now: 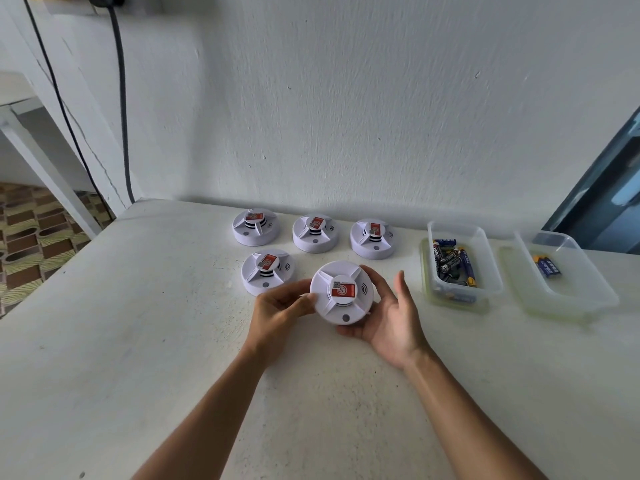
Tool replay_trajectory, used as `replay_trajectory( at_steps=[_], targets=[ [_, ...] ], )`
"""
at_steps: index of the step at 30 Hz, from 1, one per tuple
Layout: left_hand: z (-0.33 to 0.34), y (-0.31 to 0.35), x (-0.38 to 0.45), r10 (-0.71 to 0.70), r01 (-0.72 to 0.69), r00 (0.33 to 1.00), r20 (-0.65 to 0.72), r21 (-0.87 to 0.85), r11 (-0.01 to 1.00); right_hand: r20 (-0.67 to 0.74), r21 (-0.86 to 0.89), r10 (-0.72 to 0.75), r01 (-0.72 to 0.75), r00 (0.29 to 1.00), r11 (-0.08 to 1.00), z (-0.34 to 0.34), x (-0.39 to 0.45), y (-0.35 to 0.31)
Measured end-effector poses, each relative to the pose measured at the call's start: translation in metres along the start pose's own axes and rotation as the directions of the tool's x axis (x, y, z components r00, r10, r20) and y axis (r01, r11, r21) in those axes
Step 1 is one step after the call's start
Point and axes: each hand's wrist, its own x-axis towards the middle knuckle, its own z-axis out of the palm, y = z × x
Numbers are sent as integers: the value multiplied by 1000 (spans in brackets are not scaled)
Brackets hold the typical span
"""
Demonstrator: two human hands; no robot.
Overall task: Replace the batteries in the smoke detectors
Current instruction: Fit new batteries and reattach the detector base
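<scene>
1. Two bare forearms reach in from the bottom edge over a white surface (145,306) set against a white wall.
2. The left hand (277,308) curls its fingers and thumb onto the left rim of a white smoke detector (341,292), gripping it.
3. The right hand (388,313) cups the same detector from below and from the right, palm up, fingers wrapped behind it and thumb standing free.
4. The held detector is raised just above the surface, its red-labelled face turned toward the camera.
5. Four more smoke detectors sit beyond it: three in a row (315,233) near the wall, one (267,270) just left of the held unit.
6. To the right, a clear tub (460,233) holds a jumble of batteries (453,263).
7. Further right, a second clear tub (588,292) holds a few blue batteries (547,265).
</scene>
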Motion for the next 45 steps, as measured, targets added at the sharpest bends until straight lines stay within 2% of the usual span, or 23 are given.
replay_trajectory(
  at_steps=[45],
  targets=[
    [1, 0, -1, -1, 2, 1000, -19, 33, 999, -31, 1, -9, 9, 999, 1000, 2, -2, 1]
  ],
)
